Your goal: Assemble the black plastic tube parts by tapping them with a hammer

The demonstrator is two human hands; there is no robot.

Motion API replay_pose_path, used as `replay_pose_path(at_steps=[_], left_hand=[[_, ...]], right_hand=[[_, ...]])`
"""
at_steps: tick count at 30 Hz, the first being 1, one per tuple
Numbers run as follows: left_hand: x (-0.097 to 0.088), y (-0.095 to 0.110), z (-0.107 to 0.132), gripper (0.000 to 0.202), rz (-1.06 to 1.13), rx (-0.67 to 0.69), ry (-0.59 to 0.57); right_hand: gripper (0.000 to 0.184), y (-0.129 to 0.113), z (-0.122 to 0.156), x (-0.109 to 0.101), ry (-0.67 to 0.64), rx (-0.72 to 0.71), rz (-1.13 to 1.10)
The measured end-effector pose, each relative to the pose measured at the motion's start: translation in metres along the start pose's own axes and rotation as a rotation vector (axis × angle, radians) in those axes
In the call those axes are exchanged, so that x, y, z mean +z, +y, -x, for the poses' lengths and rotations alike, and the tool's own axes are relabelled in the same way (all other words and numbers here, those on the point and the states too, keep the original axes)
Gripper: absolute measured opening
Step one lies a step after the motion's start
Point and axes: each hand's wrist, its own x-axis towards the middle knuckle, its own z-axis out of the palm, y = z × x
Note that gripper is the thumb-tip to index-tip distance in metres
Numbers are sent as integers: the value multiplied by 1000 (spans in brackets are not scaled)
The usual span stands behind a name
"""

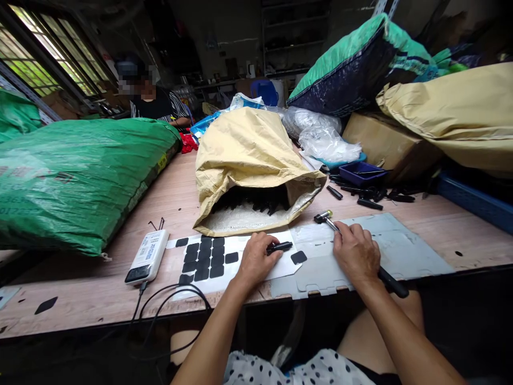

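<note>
Left hand (pixel 258 256) had a narrow grip on a short black cylindrical part (pixel 284 246), which pointed right, above the right end of a white paper sheet (pixel 229 278); couldn't tell if it touched the sheet. Right hand (pixel 356 254) was wrapped tight round a small hammer with a metal head and black handle (pixel 391 282) — head forward-left, handle end sticking out behind the fist, over the table edge. Under that hand: a flat pale-grey board (pixel 409 248). Rounded black squares (pixel 204 256) sat in a block on the sheet, left of the left hand.

Just beyond the sheet, a tan woven sack (pixel 248 144) lay mouth toward the person, black pieces inside. White power bank (pixel 148 254) with a black cable plugged in, left of the sheet; bulging green woven sack (pixel 80 182) behind it. Far right: purple plastic tray (pixel 350 174), loose black parts (pixel 370 204) around it. Co-worker in a striped-sleeve top (pixel 160 109) — across the table, left.
</note>
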Motion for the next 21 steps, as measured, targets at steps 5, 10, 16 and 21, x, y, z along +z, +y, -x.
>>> replay_pose_path(at_steps=[5,10,16,21], left_hand=[[10,0,5,17,-30,49,38],[10,-2,6,23,-30,58,33],[11,-2,6,16,-32,65,30],[11,-2,6,22,-29,63,34]], right_hand=[[30,0,1,0,14,3,4],[30,0,1,0,12,9,-2],[31,0,1,0,4,19,-15],[31,1,2,0,7,15,-17]])
